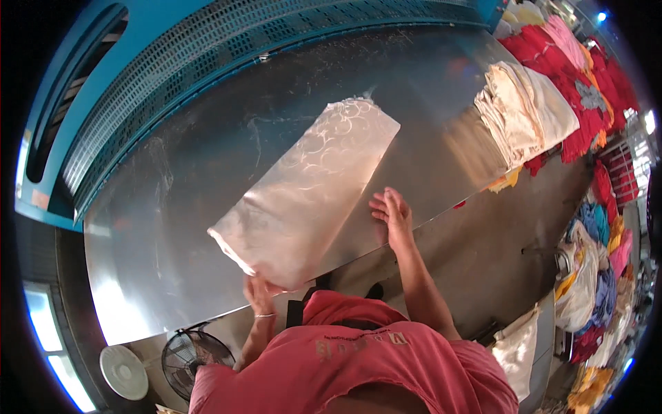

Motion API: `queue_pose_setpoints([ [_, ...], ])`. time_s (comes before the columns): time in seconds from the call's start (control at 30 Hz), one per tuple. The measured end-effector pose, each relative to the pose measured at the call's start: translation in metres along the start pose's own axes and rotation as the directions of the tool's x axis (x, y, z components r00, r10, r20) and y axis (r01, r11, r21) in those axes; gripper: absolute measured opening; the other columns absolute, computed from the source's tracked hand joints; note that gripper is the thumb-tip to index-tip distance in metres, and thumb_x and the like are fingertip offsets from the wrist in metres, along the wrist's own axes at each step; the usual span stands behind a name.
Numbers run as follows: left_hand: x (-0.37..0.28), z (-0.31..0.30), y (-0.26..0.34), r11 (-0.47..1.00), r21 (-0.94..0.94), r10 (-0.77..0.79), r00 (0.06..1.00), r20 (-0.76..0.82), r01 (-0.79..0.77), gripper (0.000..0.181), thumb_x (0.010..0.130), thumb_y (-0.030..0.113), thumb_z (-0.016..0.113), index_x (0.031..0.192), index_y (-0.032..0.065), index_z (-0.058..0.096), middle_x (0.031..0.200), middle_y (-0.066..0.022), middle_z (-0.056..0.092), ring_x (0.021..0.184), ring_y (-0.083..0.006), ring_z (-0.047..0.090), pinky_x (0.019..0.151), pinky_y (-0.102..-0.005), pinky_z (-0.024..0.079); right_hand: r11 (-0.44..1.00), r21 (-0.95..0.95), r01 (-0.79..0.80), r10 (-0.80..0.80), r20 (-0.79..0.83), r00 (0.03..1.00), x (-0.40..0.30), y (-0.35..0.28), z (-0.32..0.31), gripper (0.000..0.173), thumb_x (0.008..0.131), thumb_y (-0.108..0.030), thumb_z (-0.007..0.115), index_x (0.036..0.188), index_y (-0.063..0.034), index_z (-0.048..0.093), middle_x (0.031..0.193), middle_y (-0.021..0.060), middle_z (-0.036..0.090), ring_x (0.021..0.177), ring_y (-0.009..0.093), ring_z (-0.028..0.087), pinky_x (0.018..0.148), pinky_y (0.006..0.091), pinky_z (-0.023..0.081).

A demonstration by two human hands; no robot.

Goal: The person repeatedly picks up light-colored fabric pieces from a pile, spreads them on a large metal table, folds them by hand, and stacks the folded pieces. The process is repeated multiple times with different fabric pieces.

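Observation:
A folded cream cloth (305, 191) with a shiny swirl pattern lies slantwise on a smooth metal table (170, 233). Its far end shows the pattern most clearly, and its near end reaches the table's front edge. My left hand (260, 296), with a thin band at the wrist, holds the cloth's near left corner; part of the fingers is hidden there. To the right of the cloth, my right hand (394, 215) is over the metal surface, fingers apart and holding nothing.
A blue machine with a perforated guard (207, 67) borders the table's far side. Folded cream cloths (527, 111) are stacked at the right end, beside red fabric (548, 52). A black fan (196, 359) and a white round object (124, 372) stand below left. Coloured fabric heaps (584, 274) lie rightward.

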State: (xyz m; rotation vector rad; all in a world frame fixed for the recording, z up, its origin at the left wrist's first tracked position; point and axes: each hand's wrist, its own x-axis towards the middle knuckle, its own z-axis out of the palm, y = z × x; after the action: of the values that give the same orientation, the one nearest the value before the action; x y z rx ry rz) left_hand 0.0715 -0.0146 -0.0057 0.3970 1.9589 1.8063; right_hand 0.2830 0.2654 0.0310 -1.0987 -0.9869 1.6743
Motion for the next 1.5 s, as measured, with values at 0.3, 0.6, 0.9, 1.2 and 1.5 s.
queue_pose_setpoints([
  [0.3,0.092,0.043,0.036,0.871,0.385,-0.399,0.896,0.194,0.304,0.043,0.078,0.018,0.069,0.11,-0.0088,0.057,0.101,-0.0123,0.061,0.087,-0.0184,0.058,0.075,-0.0327,0.048,0.991,0.053,-0.12,0.121,-0.02,0.992,0.048,0.034,0.062,0.032,0.082,-0.025,0.063,0.06,-0.0029,0.056,0.047,0.0036,0.049,0.039,0.014,0.048,0.035,0.0288,0.037],
  [0.6,0.015,0.129,0.1,0.955,0.283,-0.296,0.265,0.917,0.088,0.047,0.076,-0.001,0.064,0.121,-0.0019,0.05,0.116,-0.0105,0.055,0.103,-0.0209,0.055,0.09,-0.0329,0.045,0.979,0.186,0.083,0.051,-0.62,0.783,-0.161,0.034,-0.13,0.017,0.08,-0.02,0.06,0.088,-0.0056,0.06,0.068,0.0019,0.057,0.051,0.011,0.05,0.042,0.0271,0.038],
  [0.9,-0.229,0.276,0.093,0.968,0.245,-0.246,-0.394,0.886,-0.055,0.031,0.076,0.0,0.066,0.106,-0.0032,0.061,0.102,-0.0081,0.062,0.093,-0.02,0.058,0.083,-0.0323,0.047,0.914,-0.243,0.325,-0.217,-0.969,-0.116,-0.45,-0.034,-0.274,0.021,0.078,-0.011,0.058,0.093,0.0017,0.063,0.083,0.0041,0.064,0.075,0.013,0.058,0.072,0.025,0.046],
  [1.2,-0.47,0.267,-0.013,0.945,0.034,-0.276,-0.738,0.616,-0.325,0.026,0.078,0.013,0.071,0.095,-0.0056,0.063,0.085,-0.0052,0.064,0.078,-0.0113,0.055,0.068,-0.0288,0.046,0.993,-0.098,0.061,-0.046,-0.822,-0.567,-0.657,0.084,-0.364,0.017,0.078,-0.016,0.062,0.087,-0.002,0.056,0.071,0.0069,0.058,0.063,0.019,0.055,0.057,0.0307,0.042],
  [1.5,-0.27,0.29,-0.14,0.818,0.38,-0.531,-0.311,0.788,-0.432,0.051,0.081,0.003,0.06,0.13,0.0038,0.045,0.104,-0.0093,0.062,0.091,-0.0141,0.058,0.079,-0.0272,0.049,0.671,-0.214,-0.71,-0.549,-0.787,-0.282,-0.542,0.123,-0.381,0.038,0.078,-0.011,0.058,0.115,-0.0076,0.052,0.116,0.0139,0.055,0.111,0.033,0.048,0.092,0.0454,0.038],
])
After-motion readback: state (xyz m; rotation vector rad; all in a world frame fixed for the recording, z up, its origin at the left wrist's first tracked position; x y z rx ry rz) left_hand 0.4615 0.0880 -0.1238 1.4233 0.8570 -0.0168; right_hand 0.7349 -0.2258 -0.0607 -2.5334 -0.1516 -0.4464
